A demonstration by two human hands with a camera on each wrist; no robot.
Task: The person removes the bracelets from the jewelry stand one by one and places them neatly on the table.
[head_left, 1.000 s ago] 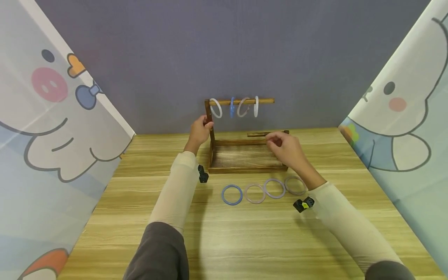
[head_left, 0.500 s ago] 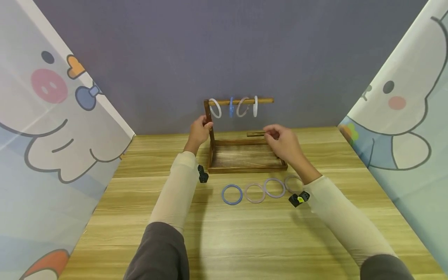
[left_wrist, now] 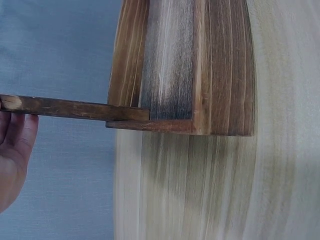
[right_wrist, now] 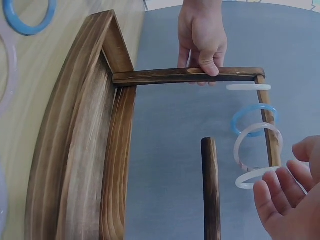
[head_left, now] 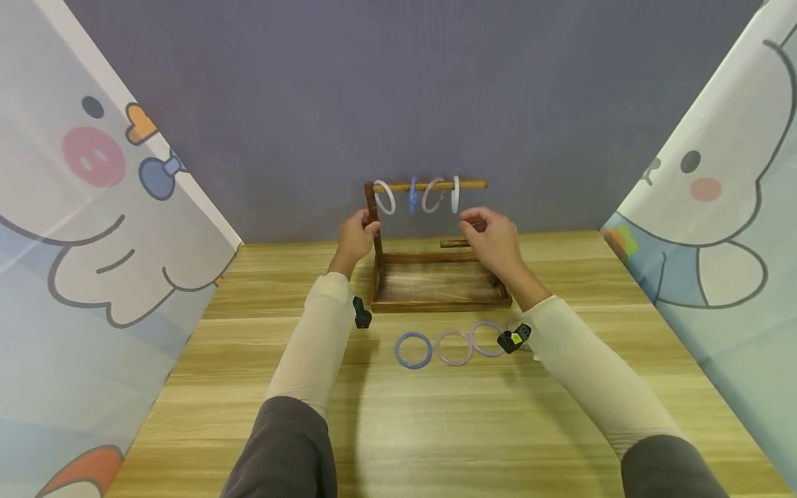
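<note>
My left hand (head_left: 356, 238) grips the upright post (head_left: 376, 232) of a dark wooden stand, thumb in front; the right wrist view shows this hold on the post from the other side. Four-sided and shallow, the stand's tray (head_left: 443, 303) sits on the table. From the upper bar (head_left: 473, 184) hang a white bangle (head_left: 385, 198), a blue bangle (head_left: 413, 196), a pinkish bangle (head_left: 432, 196) and, nearest the free end, another white bangle (head_left: 455, 194). My right hand (head_left: 495, 242) hovers beside that end, fingers loosely bent, holding nothing visible; in the right wrist view its fingertips are close to the end bangle.
A shorter lower bar (head_left: 453, 243) lies partly behind my right hand. On the table in front of the tray lie a blue bangle (head_left: 414, 367), a pale pink bangle (head_left: 454, 364), a lilac bangle (head_left: 476, 349) and one more, mostly covered by the right wrist camera (head_left: 514, 339).
My right hand has moved left and slightly up, from the right end of the lower bar toward the free end of the upper bar. My left hand stays on the post.
</note>
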